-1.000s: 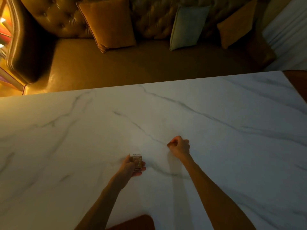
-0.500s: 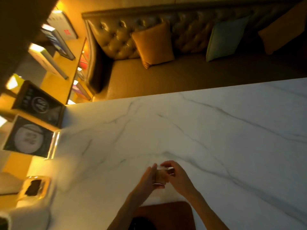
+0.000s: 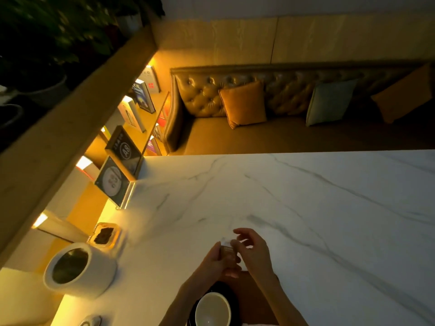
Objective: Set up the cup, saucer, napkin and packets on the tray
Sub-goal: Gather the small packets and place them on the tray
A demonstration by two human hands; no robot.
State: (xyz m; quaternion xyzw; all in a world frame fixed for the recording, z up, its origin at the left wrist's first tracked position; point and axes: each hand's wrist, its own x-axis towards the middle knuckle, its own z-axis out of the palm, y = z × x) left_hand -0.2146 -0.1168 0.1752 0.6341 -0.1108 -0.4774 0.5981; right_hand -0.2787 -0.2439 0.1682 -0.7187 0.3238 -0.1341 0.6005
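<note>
Your left hand [image 3: 215,260] grips the packets [image 3: 227,251], your right hand [image 3: 253,251] pinching their top edge, above the worktop [image 3: 329,220] just beyond the cup [image 3: 213,309] on its dark saucer [image 3: 231,295].

left hand [image 3: 215,260] and right hand [image 3: 253,251] close together, fingers curled and pinching, forearms angled inward

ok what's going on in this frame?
A person is holding small packets between both hands above a marble table; the left hand grips them and the right hand fingers the top edge. Nearer the person, a white cup sits on a dark saucer on a brown tray. The packets aren't on the tray yet.
</note>
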